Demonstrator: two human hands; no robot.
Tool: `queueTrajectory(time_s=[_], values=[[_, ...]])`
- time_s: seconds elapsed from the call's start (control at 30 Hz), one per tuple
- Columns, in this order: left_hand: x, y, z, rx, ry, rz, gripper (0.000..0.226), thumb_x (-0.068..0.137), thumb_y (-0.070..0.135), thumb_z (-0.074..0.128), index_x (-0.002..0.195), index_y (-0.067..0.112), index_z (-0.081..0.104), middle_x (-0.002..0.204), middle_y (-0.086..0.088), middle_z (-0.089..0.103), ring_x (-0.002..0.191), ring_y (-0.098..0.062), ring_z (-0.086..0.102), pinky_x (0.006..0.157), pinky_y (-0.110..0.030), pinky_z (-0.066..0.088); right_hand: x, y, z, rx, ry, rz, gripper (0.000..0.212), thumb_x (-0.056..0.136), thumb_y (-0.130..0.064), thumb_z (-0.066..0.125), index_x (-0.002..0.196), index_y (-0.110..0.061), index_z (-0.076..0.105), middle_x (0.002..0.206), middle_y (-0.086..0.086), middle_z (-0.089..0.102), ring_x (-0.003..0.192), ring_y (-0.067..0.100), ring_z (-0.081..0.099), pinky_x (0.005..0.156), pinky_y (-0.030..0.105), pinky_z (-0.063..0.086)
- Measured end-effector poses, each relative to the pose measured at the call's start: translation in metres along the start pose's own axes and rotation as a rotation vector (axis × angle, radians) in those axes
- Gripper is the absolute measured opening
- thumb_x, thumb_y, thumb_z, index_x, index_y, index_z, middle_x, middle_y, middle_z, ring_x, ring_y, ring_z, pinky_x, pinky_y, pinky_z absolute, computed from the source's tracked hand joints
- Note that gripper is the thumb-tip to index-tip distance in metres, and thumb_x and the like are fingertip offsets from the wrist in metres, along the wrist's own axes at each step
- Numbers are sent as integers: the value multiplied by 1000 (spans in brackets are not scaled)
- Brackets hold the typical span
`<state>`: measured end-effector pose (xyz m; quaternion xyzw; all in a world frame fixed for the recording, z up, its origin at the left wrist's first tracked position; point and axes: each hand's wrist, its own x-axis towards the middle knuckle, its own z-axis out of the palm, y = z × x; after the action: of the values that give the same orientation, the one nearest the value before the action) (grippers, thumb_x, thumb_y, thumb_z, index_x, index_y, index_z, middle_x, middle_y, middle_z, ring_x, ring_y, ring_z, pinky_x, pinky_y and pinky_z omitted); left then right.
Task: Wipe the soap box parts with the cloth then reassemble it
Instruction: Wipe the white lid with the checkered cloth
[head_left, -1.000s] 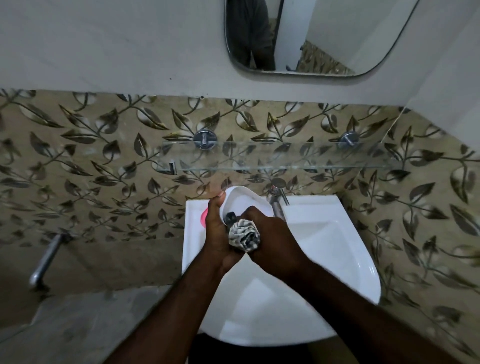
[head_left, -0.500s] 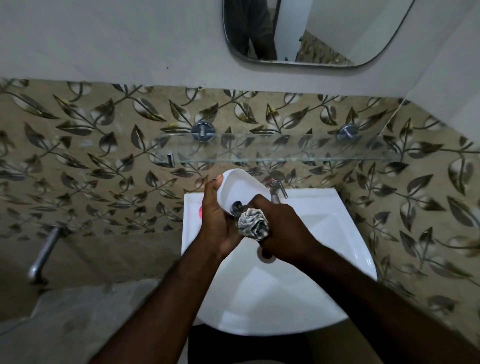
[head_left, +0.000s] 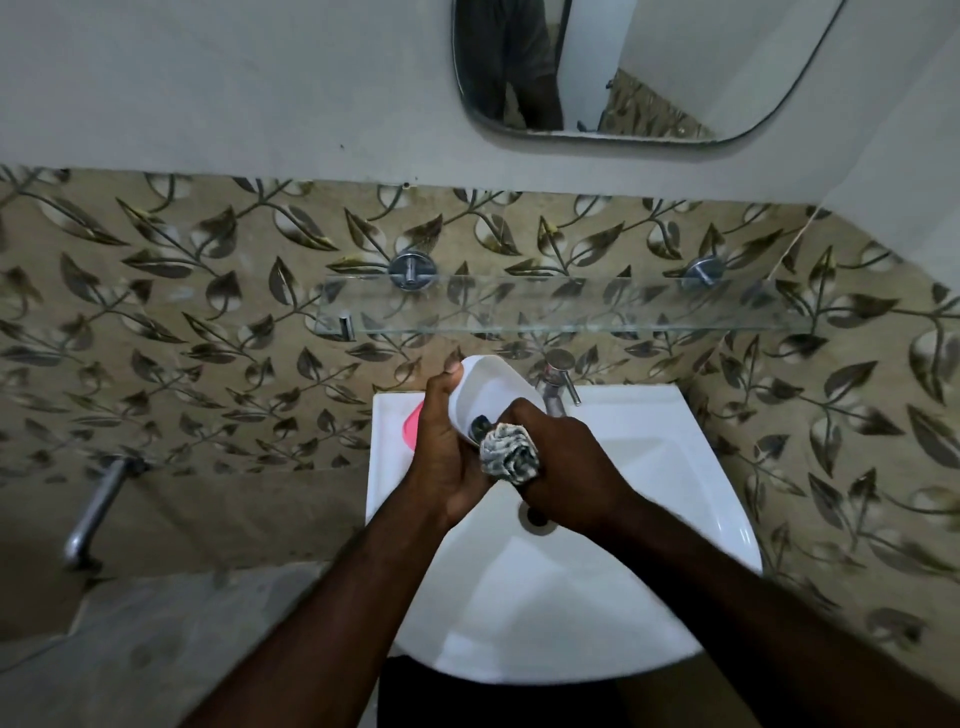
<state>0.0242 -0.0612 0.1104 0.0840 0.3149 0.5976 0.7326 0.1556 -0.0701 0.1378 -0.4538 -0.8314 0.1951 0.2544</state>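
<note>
A: Now, has anything shifted in the last second?

B: Not much. The left hand (head_left: 447, 452) keeps its fingers wrapped around the white soap box tray (head_left: 488, 397), thumb up on the far rim, holding it tilted over the back of the white washbasin (head_left: 649, 467). The tray's open side faces the person, as it did a moment ago.

A: And the cloth?

B: The right hand (head_left: 566, 467) stays clenched around the bunched grey patterned cloth (head_left: 506, 452). The wad presses at the tray's near lower edge, just where it sat a second ago; its leading end reaches into the tray mouth. The hands have drifted slightly upward in the view, but that looks like the head moving rather than the hands.

A: So the wiping goes on?

B: It seems so. This looks like short rubbing on one spot, not a sweep across the tray. The far inside of the tray probably remains to be done.

A: Where is the other part?

B: A pink piece (head_left: 410, 428) lies on the basin's left ledge, half hidden behind the left hand. It appears untouched, so reassembly is likely some way off.

A: Anything in the way?

B: The chrome tap (head_left: 558, 384) stands just beside the tray's right edge, near but apart.
</note>
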Motion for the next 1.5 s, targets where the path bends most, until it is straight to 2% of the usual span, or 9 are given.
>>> queueTrajectory(time_s=[0.13,0.4,0.5,0.63,0.83,0.93,1.03,1.27,1.5], values=[[1,-2,1,92,-113,-27,48,78,52,56,87,10,78,91,-9,76,87,-20,73,76,-30,58,12,-32,11,442,241,87,38,71,-8,69,91,-39,60,82,-20,68,83,-1,65,69,13,47],[9,2,-4,11,-28,9,58,82,49,58,120,6,66,108,-15,69,96,-29,67,81,-38,56,1,2,2,-70,-1,45,27,74,-9,67,92,-21,51,78,1,69,79,27,64,60,34,41],[10,-6,-2,47,-69,-24,51,81,52,52,91,8,77,93,-11,75,86,-22,72,76,-31,59,13,-22,8,261,180,141,25,73,-10,71,88,-26,59,76,-10,68,73,-1,62,62,11,44],[17,-5,-1,-4,-40,7,59,91,49,44,52,17,75,57,1,70,52,-13,69,54,-24,54,14,-33,11,82,210,-34,21,70,-18,65,84,-23,52,72,-2,67,66,17,60,57,28,45],[11,8,1,21,0,8,51,86,49,51,111,7,67,95,-12,70,84,-26,67,71,-33,55,4,-3,2,-91,43,18,27,71,-7,67,88,-20,51,71,3,68,75,32,63,60,36,45],[13,4,-1,92,-49,-8,51,88,51,47,88,10,78,82,-7,74,76,-21,72,62,-27,58,13,-19,14,213,198,123,30,72,-14,74,84,-32,52,70,-11,63,70,9,61,57,14,43],[14,4,-5,131,-33,1,52,88,52,49,63,15,77,66,-4,73,63,-17,73,57,-24,56,11,-22,20,163,189,37,33,70,-13,72,84,-29,47,72,-6,65,66,12,58,56,26,43],[14,12,-9,129,105,-57,67,76,48,65,128,6,59,105,-19,60,93,-32,60,79,-41,51,-3,14,18,-37,-105,-8,29,72,-11,63,96,-18,49,78,3,67,77,29,63,60,36,46],[14,23,-13,195,-81,-163,63,83,65,51,109,11,71,98,-13,72,87,-26,70,84,-38,54,-9,9,33,94,139,89,31,74,-12,77,94,-21,55,80,-5,69,78,16,62,64,27,48]])
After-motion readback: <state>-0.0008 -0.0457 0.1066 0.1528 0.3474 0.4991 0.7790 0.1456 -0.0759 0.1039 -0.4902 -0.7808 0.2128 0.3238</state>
